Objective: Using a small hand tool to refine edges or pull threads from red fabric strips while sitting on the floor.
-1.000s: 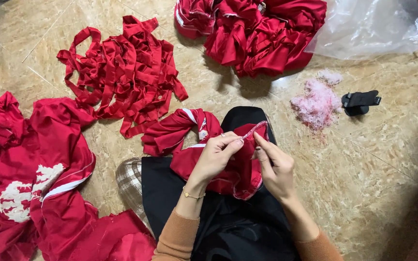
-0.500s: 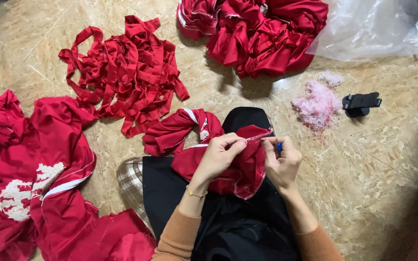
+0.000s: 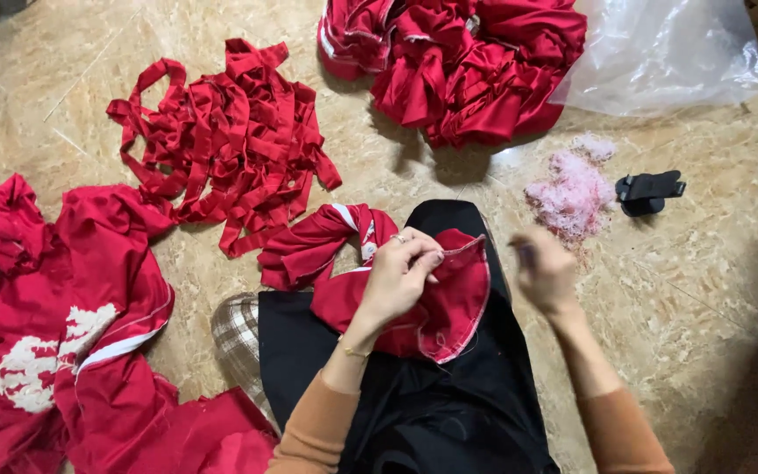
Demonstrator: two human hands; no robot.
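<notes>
Head view: left hand [image 3: 401, 274] pinching the white-trimmed edge of a red fabric piece [image 3: 436, 303], fingers clamped on it, resting over the black-clad lap. Right hand [image 3: 544, 270] hovering just right of it, blurred; fingers' state impossible to tell. Lying nearby on the floor: pink thread fluff [image 3: 572, 189], red strips [image 3: 230, 140].

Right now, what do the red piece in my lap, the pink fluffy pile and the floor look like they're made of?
The red piece looks like thin woven fabric with a slight satin sheen; it folds softly and has a pale stitched edge. The pink pile seems to be loose thread or fibre scraps, wispy and matte. The floor looks like pressed wood-chip board, with flat flakes visible.
</notes>
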